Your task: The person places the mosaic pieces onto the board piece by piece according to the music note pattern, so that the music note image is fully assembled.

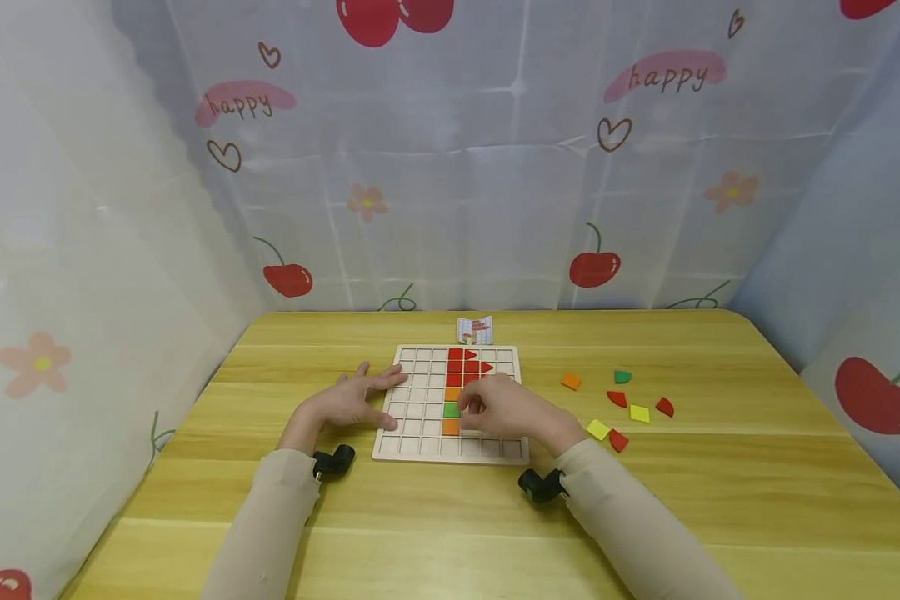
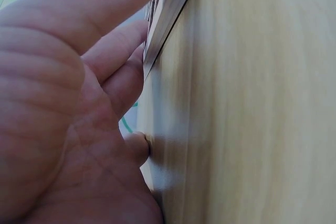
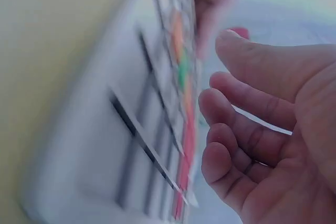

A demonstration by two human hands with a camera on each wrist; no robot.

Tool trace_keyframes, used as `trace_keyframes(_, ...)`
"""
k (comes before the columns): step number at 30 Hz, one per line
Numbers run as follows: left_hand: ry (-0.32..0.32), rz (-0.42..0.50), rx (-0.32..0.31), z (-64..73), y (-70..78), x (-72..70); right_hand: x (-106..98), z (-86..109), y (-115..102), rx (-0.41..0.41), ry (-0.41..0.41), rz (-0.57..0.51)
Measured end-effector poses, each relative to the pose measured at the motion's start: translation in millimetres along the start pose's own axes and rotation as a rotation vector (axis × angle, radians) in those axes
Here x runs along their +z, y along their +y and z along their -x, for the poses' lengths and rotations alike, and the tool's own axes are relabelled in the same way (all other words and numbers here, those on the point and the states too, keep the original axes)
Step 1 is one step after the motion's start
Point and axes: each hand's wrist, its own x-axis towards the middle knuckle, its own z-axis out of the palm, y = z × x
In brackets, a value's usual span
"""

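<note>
A pale gridded board (image 1: 412,447) lies on the table. One column carries an orange square (image 1: 451,427) at the bottom, a green square (image 1: 451,410), another orange square (image 1: 453,393), then red pieces (image 1: 456,367) above, with red triangles to their right. My left hand (image 1: 345,402) rests at the board's left edge, fingers spread, thumb and fingertips touching it. Over the board's right half hovers my right hand (image 1: 502,406), beside the green and orange squares. Its fingers (image 3: 216,106) are loosely bent, thumb apart; nothing shows between them in the right wrist view.
A small printed pattern card (image 1: 475,331) stands behind the board. To the right lie loose pieces: an orange square (image 1: 571,381), a green quarter-round (image 1: 622,377), yellow squares (image 1: 640,413) and red quarter-rounds (image 1: 665,407). A printed curtain (image 1: 450,167) encloses the table's back and sides.
</note>
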Motion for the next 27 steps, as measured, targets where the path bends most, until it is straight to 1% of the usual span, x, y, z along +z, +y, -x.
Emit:
trace_keyframes(2, 0.002, 0.003, -0.003, 0.0, -0.4, 0.1, -9, 3.4, 4, -0.004, 0.017, -0.014)
trace_keyframes(5, 0.005, -0.002, 0.001, -0.5, -1.2, 0.1, -25, 10.6, 12, 0.013, 0.017, -0.048)
trace_keyframes(9, 0.003, -0.004, 0.009, 0.3, -0.4, 0.3, -43, 21.0, 25, 0.052, 0.011, -0.076)
trace_keyframes(12, 0.003, -0.012, 0.011, 0.7, -0.1, 0.8, -54, 28.6, 36, 0.068, 0.029, -0.061)
trace_keyframes(16, 0.002, -0.013, 0.017, 0.6, -1.4, 0.6, -68, 39.2, 46, 0.066, 0.068, -0.031)
trace_keyframes(20, -0.004, 0.003, 0.015, 0.7, -1.1, 0.4, -75, 49.7, 55, 0.049, 0.091, -0.019)
trace_keyframes(27, -0.002, 0.014, 0.014, -0.6, -2.3, 0.4, -77, 74.1, 75, 0.048, 0.104, -0.011)
